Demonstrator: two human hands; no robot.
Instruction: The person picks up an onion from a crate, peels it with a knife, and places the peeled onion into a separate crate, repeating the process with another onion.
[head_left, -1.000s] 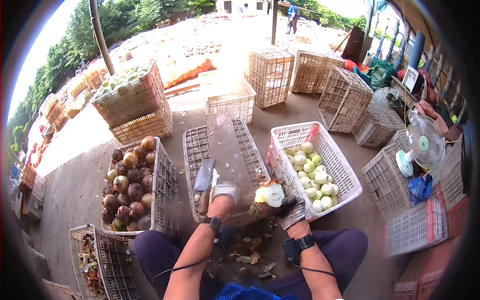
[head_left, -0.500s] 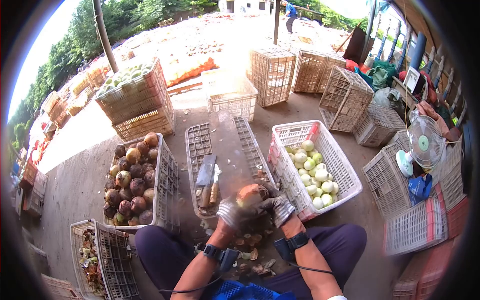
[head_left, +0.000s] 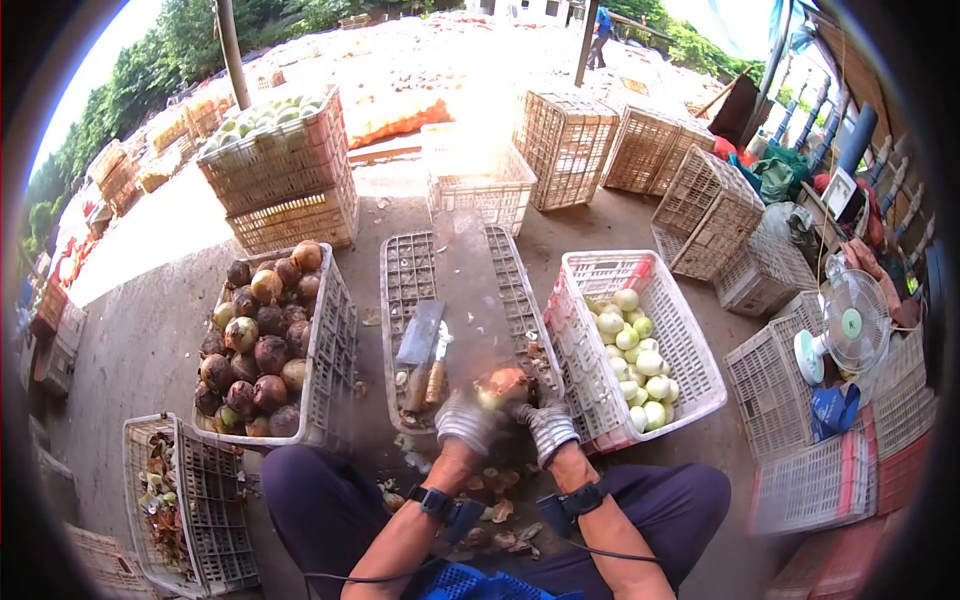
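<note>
An orange-brown onion with some skin on it is held between my two gloved hands, over the near end of a narrow board. My left hand grips its left and near side, fingers blurred. My right hand closes on its right side with dark fingertips. Left of the board, a cleaver and a small wooden-handled knife lie on an upturned crate. Skin scraps litter the ground below my hands.
At left stands a crate of unpeeled onions; at right, a crate of peeled onions. A scrap crate sits lower left. Stacked crates and a fan stand farther out. Another person is far back.
The onion has turned between my hands, and my right hand has shifted slightly left and down. My view has tilted a little. The distant person is now partly behind the pole.
</note>
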